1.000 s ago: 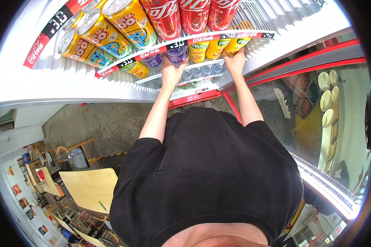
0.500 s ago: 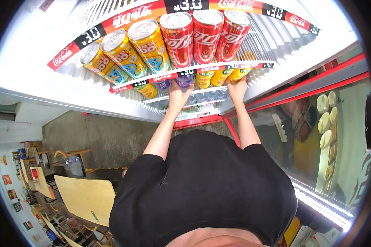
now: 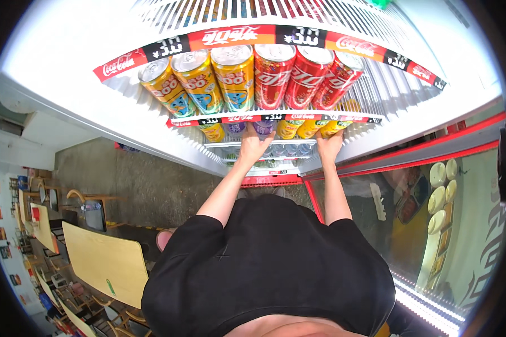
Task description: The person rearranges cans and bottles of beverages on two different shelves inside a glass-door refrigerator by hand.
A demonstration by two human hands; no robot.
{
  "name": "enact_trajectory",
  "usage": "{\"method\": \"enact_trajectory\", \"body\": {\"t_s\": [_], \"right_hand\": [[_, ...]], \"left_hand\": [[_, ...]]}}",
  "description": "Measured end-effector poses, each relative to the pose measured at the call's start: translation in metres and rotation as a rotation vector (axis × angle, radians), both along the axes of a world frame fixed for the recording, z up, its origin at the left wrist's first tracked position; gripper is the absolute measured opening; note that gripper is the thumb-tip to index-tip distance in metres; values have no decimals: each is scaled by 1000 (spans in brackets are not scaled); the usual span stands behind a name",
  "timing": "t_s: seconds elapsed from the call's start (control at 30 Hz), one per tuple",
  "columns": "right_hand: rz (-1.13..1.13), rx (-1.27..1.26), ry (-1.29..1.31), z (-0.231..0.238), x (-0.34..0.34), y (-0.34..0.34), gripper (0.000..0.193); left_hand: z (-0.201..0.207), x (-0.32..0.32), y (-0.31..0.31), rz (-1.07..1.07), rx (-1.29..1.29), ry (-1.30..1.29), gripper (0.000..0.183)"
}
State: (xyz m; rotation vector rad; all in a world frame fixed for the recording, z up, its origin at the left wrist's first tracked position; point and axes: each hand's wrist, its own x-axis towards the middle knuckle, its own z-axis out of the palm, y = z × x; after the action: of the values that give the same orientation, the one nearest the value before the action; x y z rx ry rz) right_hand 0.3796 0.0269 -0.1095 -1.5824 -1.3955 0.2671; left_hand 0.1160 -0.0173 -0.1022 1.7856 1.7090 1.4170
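Black top (image 3: 275,264) on me, lower ctr of frame, bare forearms (image 3: 231,189) reaching up from it. My L hand (image 3: 254,148) is abt mid-frame, upper half: fingers part-closed round the lower front of a purple drink (image 3: 264,128), thumb on its R side, so I've prob. got hold of it. My R hand (image 3: 330,148), R of that at same ht., has fingers parted abt the base of the end yellow drink (image 3: 333,128); can't tell if it's a grip. Both drinks are in the fridge (image 3: 67,106), tops hidden behind a red-and-black price strip (image 3: 306,117). Progress, as I judge: reach is done, hands are at the front row, which looks roughly lined up; neither drink's clear of its place yet, nor let go. One shelf up, orange cans (image 3: 232,78) (L) and red cans (image 3: 274,76) (R) stand untouched. Far lower L: wooden table (image 3: 98,255), w/ small green item (image 3: 110,287).
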Motion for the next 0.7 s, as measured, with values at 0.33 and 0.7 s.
{"method": "enact_trajectory", "body": {"t_s": [0.33, 0.7], "right_hand": [[-31, 105, -64, -12, 0, -9, 72], [-32, 429, -284, -69, 20, -9, 24]], "left_hand": [[12, 0, -6, -26, 41, 45, 84], [-43, 10, -85, 22, 317, 14, 56]]}}
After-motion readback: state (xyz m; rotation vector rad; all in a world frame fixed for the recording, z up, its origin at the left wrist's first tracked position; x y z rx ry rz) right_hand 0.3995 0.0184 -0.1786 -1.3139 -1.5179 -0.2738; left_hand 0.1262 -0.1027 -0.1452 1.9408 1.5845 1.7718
